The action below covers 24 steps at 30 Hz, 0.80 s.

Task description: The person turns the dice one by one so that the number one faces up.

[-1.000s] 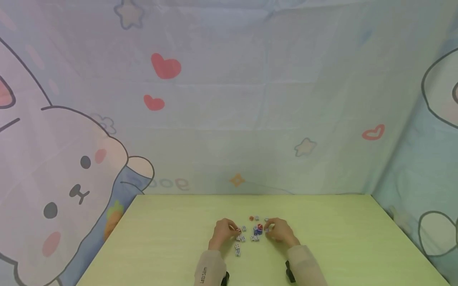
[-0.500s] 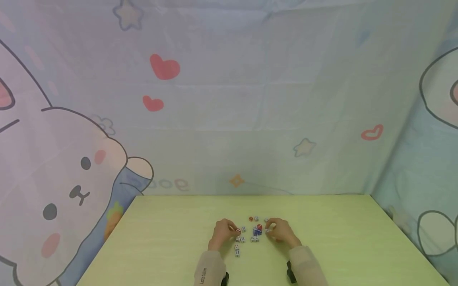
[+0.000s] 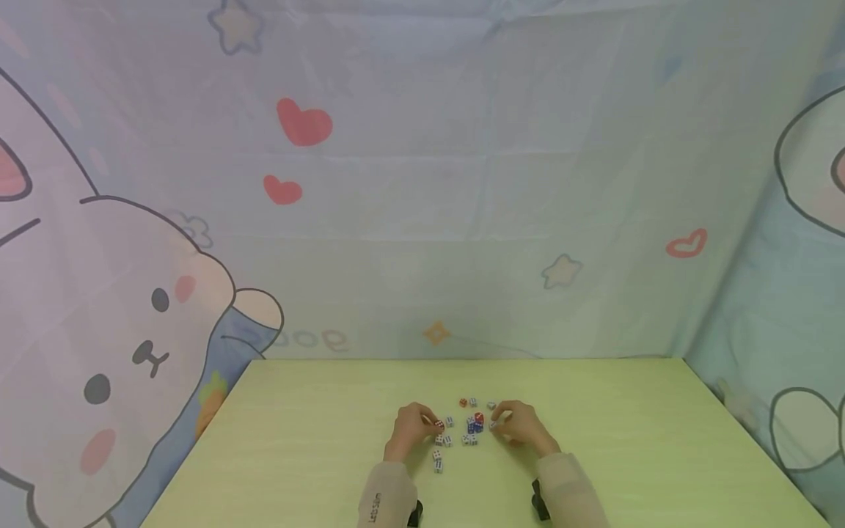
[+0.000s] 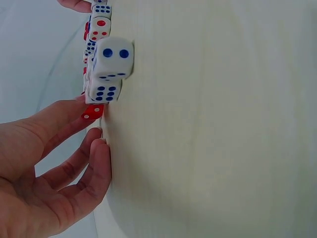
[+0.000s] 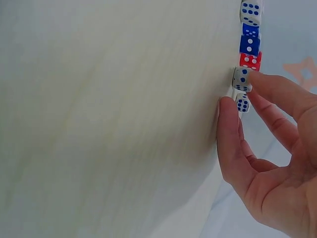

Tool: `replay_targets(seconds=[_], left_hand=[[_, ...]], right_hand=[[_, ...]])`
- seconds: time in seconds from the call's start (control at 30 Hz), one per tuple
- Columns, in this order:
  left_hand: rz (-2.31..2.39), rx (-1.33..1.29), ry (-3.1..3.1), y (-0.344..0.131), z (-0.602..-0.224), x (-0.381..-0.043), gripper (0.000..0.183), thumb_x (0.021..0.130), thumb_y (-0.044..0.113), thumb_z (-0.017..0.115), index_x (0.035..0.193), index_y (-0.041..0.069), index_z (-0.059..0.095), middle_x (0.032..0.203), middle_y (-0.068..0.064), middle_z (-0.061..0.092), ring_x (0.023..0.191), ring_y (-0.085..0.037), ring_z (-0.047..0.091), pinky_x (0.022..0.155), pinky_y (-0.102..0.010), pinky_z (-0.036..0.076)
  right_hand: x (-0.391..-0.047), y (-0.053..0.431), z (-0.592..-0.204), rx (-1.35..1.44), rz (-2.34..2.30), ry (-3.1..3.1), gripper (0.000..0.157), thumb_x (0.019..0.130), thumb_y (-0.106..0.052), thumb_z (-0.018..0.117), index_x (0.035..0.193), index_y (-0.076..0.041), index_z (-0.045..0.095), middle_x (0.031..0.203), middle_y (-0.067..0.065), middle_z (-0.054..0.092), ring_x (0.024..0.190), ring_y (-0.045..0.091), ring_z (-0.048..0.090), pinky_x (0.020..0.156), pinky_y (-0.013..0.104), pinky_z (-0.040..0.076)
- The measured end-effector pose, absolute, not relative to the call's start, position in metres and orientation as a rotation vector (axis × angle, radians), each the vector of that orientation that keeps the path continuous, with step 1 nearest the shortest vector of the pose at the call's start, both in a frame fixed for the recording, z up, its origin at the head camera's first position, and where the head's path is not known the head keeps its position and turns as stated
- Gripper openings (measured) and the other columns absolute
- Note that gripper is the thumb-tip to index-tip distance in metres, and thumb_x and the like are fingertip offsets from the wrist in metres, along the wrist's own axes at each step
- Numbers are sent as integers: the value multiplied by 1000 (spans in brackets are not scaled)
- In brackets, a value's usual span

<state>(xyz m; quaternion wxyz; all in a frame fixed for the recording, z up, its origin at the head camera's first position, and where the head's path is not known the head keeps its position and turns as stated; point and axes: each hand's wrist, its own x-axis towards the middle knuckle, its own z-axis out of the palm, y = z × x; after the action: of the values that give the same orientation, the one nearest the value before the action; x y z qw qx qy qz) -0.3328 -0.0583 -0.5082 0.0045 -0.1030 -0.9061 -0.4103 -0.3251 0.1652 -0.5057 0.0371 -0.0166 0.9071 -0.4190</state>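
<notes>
My left hand [image 3: 412, 425] pinches a red die [image 4: 92, 112] with white pips between thumb and fingertips. White dice stand close around it; in the left wrist view a white die [image 4: 113, 58] with blue pips is nearest the camera. Across the group, my right hand [image 3: 520, 424] holds a white die [image 5: 242, 79] with blue pips at its thumb and fingertips. To its left in the head view is a small cluster with a red die [image 3: 479, 417] and blue dice [image 3: 474, 427]. The right hand's other fingers curve loosely low over the table.
Farther back lie an orange-red die [image 3: 463, 402], a white die [image 3: 473, 402] beside it and another white die [image 3: 491, 405] by the right hand. A white pair [image 3: 469, 440] sits in front of the cluster. The yellow-green table [image 3: 317, 433] meets a printed cloth backdrop [image 3: 422, 220].
My right hand and wrist have shifted slightly to the right, with the white die still at the fingertips. The left hand stays in place on the red die.
</notes>
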Motion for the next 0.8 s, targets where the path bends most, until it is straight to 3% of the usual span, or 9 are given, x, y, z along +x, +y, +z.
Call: replay_targets(seconds=[0.3, 0.57, 0.8], left_hand=[[-1291, -323, -2840, -58, -506, -332, 11, 72, 11, 72, 78, 1, 68, 73, -9, 64, 59, -14, 53, 51, -26, 42], [-1301, -320, -2846, -59, -505, -332, 11, 72, 11, 72, 77, 2, 68, 74, -9, 63, 59, -14, 53, 51, -26, 42], [-1312, -317, -2850, -59, -505, -332, 11, 72, 9, 72, 77, 1, 68, 72, -9, 63, 58, -14, 53, 49, -25, 41]], right_hand=[[-326, 165, -505, -50, -1278, 2779, 11, 78, -9, 64, 86, -3, 61, 81, 10, 59, 65, 16, 54, 50, 26, 49], [-327, 165, -503, -52, -1215, 2752, 10, 83, -9, 59, 87, -2, 64, 54, 2, 45, 48, 10, 43, 49, 23, 48], [-328, 166, -504, -62, -1226, 2752, 13, 84, -9, 58, 92, -2, 65, 53, 0, 43, 47, 9, 41, 48, 24, 49]])
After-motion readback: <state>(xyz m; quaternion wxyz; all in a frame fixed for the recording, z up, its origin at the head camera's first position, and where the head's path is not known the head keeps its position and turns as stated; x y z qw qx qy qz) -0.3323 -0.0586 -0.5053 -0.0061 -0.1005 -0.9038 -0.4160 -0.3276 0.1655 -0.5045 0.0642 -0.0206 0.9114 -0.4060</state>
